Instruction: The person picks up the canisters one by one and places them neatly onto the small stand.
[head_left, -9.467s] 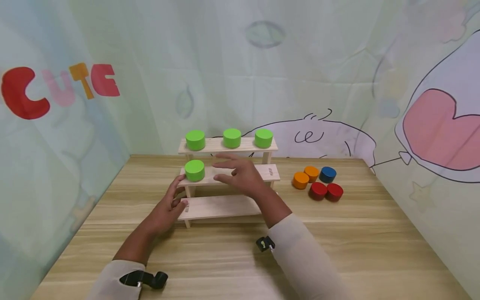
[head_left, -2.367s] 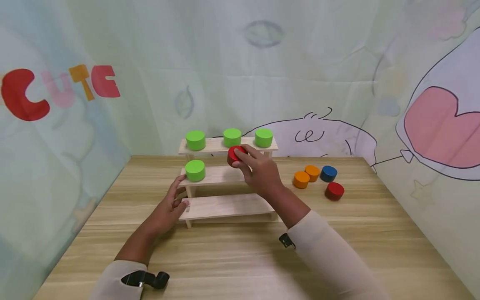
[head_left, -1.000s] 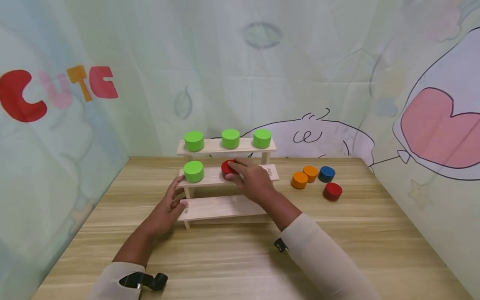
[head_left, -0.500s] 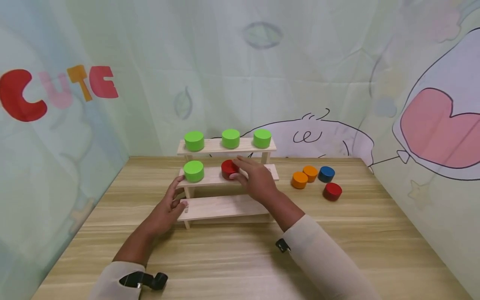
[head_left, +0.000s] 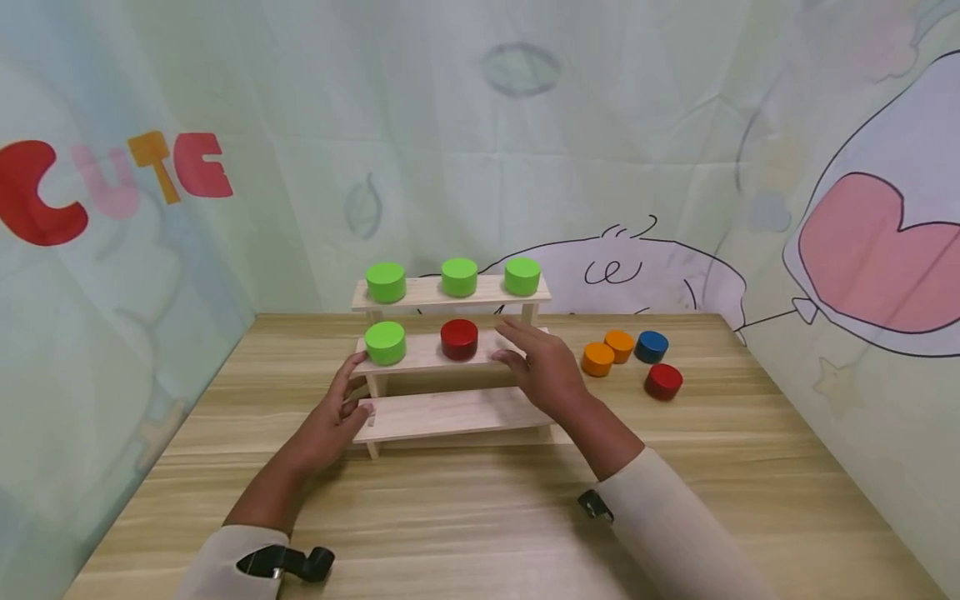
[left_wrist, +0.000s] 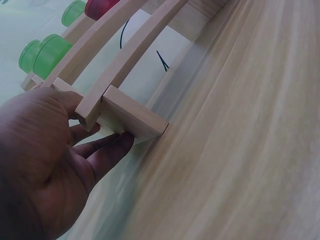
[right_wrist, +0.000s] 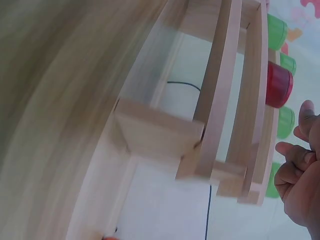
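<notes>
A three-step wooden shelf stand (head_left: 450, 414) is on the table. My left hand (head_left: 327, 429) holds its left end, the fingers round the side board (left_wrist: 132, 112) in the left wrist view. On the middle step sit a green round block (head_left: 386, 343) and, to its right, a red round block (head_left: 459, 340). My right hand (head_left: 549, 371) is just right of the red block, over the right part of that step, fingers loosely bent with nothing between them. The top step carries green round blocks at left (head_left: 386, 283), middle (head_left: 459, 277) and right (head_left: 522, 277).
Right of the stand, on the wood-grain table (head_left: 450, 517), lie two orange round blocks (head_left: 597, 359), a blue one (head_left: 652, 347) and another red one (head_left: 663, 382). A printed curtain (head_left: 315, 167) surrounds the table at the back and sides.
My right hand brought one red block from the table to the middle step, set it beside the green block, let go and drew away to the right. My left hand stayed on the stand.
</notes>
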